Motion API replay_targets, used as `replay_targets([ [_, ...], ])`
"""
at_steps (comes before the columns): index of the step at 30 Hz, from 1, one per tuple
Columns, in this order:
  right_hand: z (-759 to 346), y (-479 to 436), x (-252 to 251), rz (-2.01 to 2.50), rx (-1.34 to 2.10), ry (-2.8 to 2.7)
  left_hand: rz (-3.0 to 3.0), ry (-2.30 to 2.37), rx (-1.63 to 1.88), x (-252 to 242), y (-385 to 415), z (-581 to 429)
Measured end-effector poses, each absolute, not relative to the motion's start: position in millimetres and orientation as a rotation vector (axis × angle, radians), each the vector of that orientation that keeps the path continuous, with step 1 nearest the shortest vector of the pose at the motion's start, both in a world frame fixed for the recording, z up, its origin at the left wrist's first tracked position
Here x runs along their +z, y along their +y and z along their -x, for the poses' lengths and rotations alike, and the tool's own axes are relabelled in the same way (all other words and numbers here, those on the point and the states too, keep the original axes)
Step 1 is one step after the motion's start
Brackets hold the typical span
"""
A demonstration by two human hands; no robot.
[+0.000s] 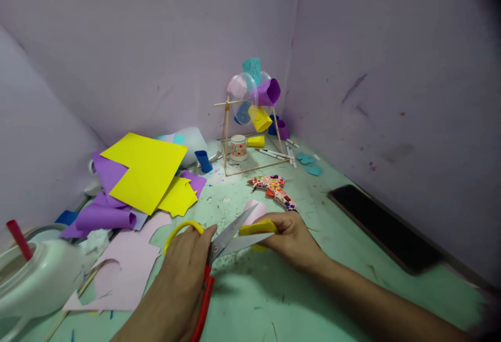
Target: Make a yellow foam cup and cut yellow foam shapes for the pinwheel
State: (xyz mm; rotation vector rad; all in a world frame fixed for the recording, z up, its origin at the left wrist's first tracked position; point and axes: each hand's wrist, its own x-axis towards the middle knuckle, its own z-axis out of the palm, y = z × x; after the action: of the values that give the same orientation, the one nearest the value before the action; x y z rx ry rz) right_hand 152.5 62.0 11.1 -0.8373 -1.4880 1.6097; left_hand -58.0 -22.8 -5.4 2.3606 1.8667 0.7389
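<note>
My left hand (187, 263) is closed around the handles of a pair of scissors (230, 237), one handle yellow and the other red. The blades are apart, pointing right, with a small yellow paper piece (256, 227) between them. Pinched in the fingers of my right hand (295, 243) is that yellow paper. A pale pink paper roll (256, 210) sits just behind the blades; whether my right fingers touch it I cannot tell. Beyond it lies a flower-patterned glue gun (274, 188).
A stick frame (226, 138) holding a wheel of coloured paper cups stands at the back, near a small patterned cup (238, 148). Yellow sheets (146, 169), purple paper (104, 216) and cut pink paper (129, 269) lie left, beside a white pot (43, 279). A phone (383, 227) lies right.
</note>
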Motion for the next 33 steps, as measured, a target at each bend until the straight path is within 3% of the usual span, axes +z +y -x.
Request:
replay_targets([
  [15, -154, 62, 5, 0.774, 1.580, -1.635, -2.826, 1.871, 0.349, 28, -24, 56],
  [33, -153, 61, 4, 0.747, 1.588, -1.631, -2.606, 1.839, 0.265, 18, -28, 67],
])
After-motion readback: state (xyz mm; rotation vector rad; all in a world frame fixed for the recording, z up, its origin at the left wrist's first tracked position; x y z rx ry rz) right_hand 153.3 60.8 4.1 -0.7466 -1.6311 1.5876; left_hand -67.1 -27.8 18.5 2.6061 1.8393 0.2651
